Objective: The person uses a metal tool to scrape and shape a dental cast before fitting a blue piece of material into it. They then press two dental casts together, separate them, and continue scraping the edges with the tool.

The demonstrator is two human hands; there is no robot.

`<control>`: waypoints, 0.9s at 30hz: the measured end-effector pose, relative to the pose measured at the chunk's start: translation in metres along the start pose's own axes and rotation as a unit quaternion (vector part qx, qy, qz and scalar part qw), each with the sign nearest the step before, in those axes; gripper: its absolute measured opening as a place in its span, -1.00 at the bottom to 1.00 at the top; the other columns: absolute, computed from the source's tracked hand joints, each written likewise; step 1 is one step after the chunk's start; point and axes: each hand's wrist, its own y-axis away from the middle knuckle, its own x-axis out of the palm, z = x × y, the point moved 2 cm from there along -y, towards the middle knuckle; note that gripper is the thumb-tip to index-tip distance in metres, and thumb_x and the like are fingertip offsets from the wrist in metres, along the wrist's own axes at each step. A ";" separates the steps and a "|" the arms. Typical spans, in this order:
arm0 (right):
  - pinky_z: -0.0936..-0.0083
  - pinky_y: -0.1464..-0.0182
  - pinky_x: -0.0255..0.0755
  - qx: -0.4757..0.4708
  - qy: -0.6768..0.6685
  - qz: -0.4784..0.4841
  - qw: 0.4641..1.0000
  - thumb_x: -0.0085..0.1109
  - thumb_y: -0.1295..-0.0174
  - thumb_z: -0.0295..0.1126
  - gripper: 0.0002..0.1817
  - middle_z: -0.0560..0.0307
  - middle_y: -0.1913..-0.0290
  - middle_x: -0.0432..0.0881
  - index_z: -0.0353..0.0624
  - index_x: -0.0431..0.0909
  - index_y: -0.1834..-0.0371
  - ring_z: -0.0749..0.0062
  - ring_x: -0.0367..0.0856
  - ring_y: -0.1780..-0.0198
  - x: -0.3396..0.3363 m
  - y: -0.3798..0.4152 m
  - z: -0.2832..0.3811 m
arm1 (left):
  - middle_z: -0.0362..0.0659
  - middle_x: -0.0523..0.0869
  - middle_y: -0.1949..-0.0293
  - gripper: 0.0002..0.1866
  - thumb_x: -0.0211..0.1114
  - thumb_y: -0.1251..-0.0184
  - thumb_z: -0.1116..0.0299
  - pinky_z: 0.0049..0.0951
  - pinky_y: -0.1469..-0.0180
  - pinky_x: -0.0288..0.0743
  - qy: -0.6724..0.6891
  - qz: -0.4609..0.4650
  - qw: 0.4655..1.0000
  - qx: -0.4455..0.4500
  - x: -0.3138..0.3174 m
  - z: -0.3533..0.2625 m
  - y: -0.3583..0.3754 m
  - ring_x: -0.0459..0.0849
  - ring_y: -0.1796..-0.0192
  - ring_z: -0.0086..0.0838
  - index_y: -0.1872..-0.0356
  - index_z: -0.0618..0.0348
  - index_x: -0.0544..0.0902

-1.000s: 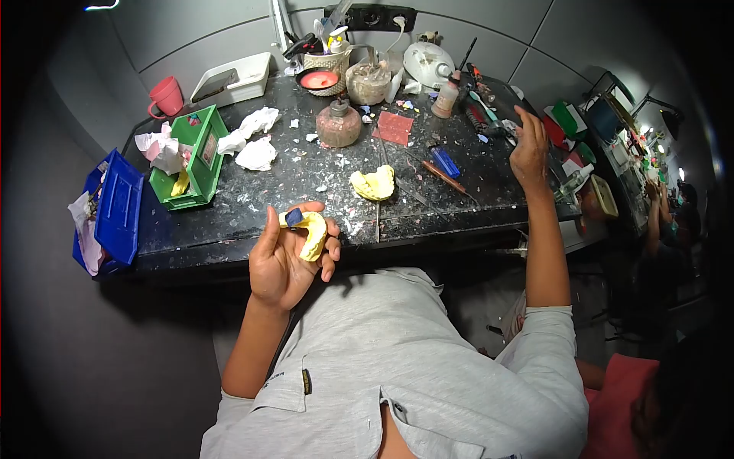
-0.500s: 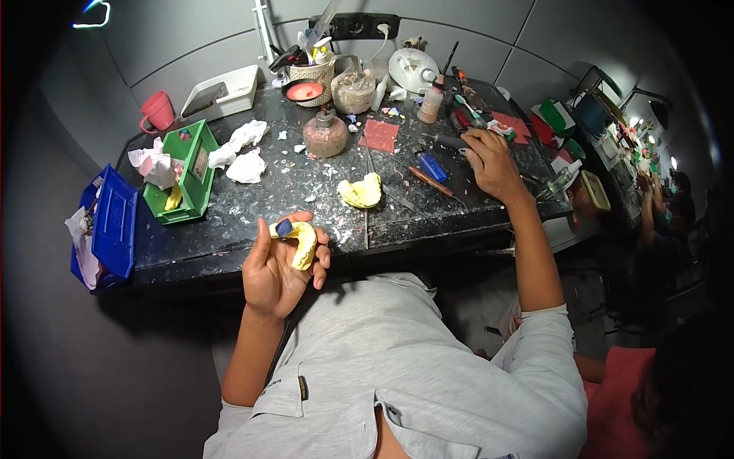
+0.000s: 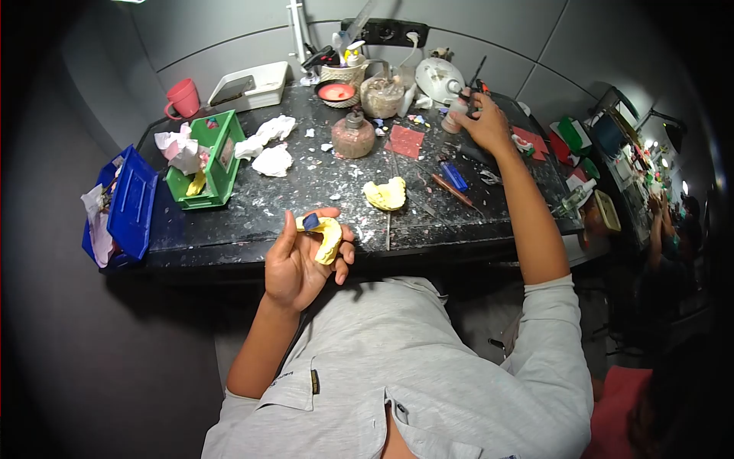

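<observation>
In my left hand [image 3: 294, 268], held above my lap near the bench edge, is a yellow horseshoe-shaped dental cast [image 3: 329, 243]. A dark blue lump [image 3: 310, 222] sits at one end of it, beside my thumb. My right hand [image 3: 488, 126] reaches to the back of the bench, thumb and fingers round a small translucent bottle [image 3: 453, 122] and partly covering it. A second yellow dental cast [image 3: 386, 194] lies on the bench ahead of my left hand. Right of it are a blue lighter [image 3: 454, 175] and a carving tool with a brown handle [image 3: 453, 189].
A glass spirit burner [image 3: 353, 138] stands mid-bench by a red wax sheet [image 3: 405, 141]. Crumpled tissues [image 3: 272, 160], a green bin [image 3: 222, 170] and a blue bin [image 3: 131, 210] are leftward. Behind stand a pink mug [image 3: 183, 99] and white tray [image 3: 267, 90]. Another person sits at right.
My right hand has moved from the tools at the bench's right, back and leftward to the small bottle. My left hand still holds the cast. The view has shifted slightly.
</observation>
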 end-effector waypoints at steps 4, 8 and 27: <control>0.22 -0.11 0.58 0.033 0.041 0.045 0.998 0.62 0.06 0.01 -0.27 -0.18 -0.05 0.75 -0.28 0.65 -0.09 0.05 0.77 -0.04 0.018 -0.021 -0.003 | 0.20 0.62 0.01 -0.28 -0.38 -0.70 -0.18 -0.24 0.35 0.66 0.006 0.001 1.000 0.000 -0.001 -0.001 0.001 0.71 0.09 -0.10 -0.35 0.31 0.37; 0.25 -0.01 0.61 0.050 0.041 -0.001 0.998 0.62 0.01 -0.05 -0.41 -0.15 0.15 0.80 -0.30 0.71 0.06 0.10 0.81 0.11 -0.013 -0.011 0.008 | 0.20 0.62 0.01 -0.28 -0.39 -0.69 -0.18 -0.23 0.35 0.66 0.009 0.006 1.000 0.003 -0.003 -0.002 0.002 0.70 0.10 -0.09 -0.34 0.31 0.37; 0.15 -0.03 0.62 0.158 0.244 -0.123 0.949 0.65 0.06 0.00 -0.41 -0.24 0.12 0.78 -0.23 0.71 0.11 -0.11 0.77 0.01 -0.173 0.072 -0.046 | 0.22 0.55 0.00 -0.31 -0.35 -0.70 -0.16 -0.24 0.39 0.64 -0.005 -0.031 0.999 -0.004 0.007 -0.005 -0.003 0.64 0.12 -0.10 -0.35 0.32 0.35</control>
